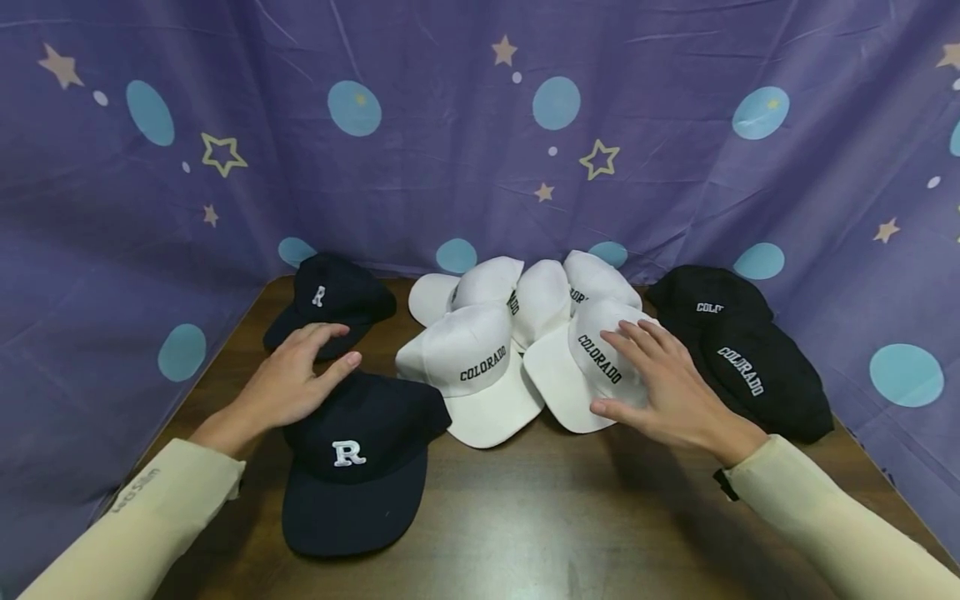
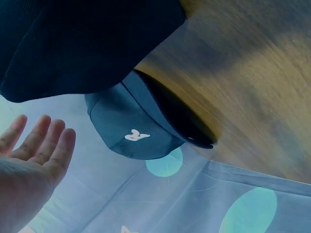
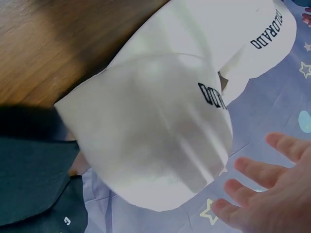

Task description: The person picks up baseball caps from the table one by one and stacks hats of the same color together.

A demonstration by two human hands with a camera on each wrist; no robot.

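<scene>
My left hand (image 1: pixel 292 379) hovers above a navy baseball cap (image 1: pixel 360 425) with a white R, its fingers relaxed. A second navy cap (image 2: pixel 131 121) with an R sits farther back at the left; in the left wrist view the fingers (image 2: pixel 57 145) hold nothing. My right hand (image 1: pixel 663 387) is spread over the front right white cap (image 1: pixel 600 358) lettered COLORADO. In the right wrist view those spread fingers lie beside the white cap (image 3: pixel 150 131). Another white COLORADO cap (image 1: pixel 476 350) sits to its left, brim toward me.
Behind the front white caps, several more white caps (image 1: pixel 543 296) are bunched together. Two black COLORADO caps (image 1: pixel 765 375) overlap at the right. All lie on a brown wooden table (image 1: pixel 510 517). A purple curtain (image 1: pixel 465 167) with stars and dots hangs behind and at the sides.
</scene>
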